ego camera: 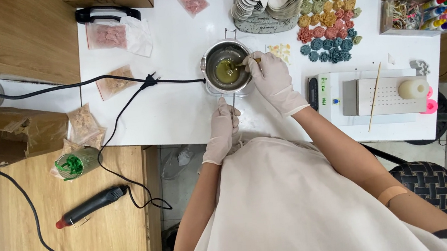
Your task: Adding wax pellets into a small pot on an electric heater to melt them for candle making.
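Pot [226, 66] with green melt sits on the white table [177, 114], at 12 o'clock from the body. Left hand [223, 134] grips its wire handle [232, 103], which runs toward 6. Right hand [271, 78] is nearer the melt, closed on a stirrer [239, 65] dipping in from 3.

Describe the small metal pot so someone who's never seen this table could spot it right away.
On the white table, look near the middle, just in front of the stack of white dishes. The metal pot sits there, its wire handle in the left hand while the right hand stirs it. It alone holds yellow-green liquid.
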